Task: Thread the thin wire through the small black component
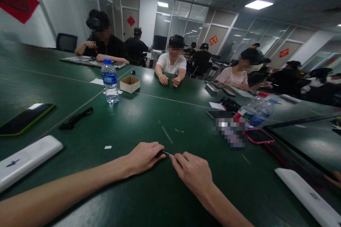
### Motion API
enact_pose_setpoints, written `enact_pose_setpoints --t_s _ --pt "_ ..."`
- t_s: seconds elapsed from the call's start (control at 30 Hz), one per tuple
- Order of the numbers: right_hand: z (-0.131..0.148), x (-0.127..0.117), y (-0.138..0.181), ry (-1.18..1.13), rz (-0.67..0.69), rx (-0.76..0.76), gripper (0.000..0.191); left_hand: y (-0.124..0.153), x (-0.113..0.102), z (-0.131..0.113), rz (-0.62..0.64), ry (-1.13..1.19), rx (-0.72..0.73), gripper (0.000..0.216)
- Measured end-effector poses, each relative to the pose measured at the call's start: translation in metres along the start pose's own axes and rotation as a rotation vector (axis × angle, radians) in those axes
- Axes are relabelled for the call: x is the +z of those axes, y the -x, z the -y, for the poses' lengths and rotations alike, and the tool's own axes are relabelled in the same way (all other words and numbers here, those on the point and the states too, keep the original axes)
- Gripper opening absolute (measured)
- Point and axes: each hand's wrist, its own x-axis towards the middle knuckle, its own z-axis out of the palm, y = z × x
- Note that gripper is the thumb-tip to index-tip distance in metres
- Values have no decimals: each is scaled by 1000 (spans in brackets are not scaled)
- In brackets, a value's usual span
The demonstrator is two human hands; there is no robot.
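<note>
My left hand (142,156) rests on the green table (149,120) with its fingers curled round a small black piece (160,153) that has a thin metal tip. My right hand (192,173) meets it from the right, fingers pinched on that thin tip. Both hands lie close to the near edge, touching each other at the fingertips. A thin grey strip (167,134) and tiny bits lie on the table just beyond the hands.
A water bottle (110,81) and a small cardboard box (130,84) stand further back. A phone (23,118), black strap (76,117) and white case (25,159) lie left; a pink phone (258,136), bottles and another white case (309,193) lie right. Several people sit across.
</note>
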Motion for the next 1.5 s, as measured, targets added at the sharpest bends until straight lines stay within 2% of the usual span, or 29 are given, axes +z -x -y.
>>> enact_pose_setpoints --t_s 0.3,0.5,1.23,1.5 --pt "-5 -1 4 -60 -14 -40 32 2 -8 1 78 69 128 25" --pt "-7 1 4 -106 -41 -52 31 1 -14 -2 107 124 151 24" --pt "-11 10 3 -227 -54 -40 32 0 -16 -3 85 216 118 26" --pt "-11 9 0 -149 -43 -51 32 -1 -13 -2 53 109 81 24"
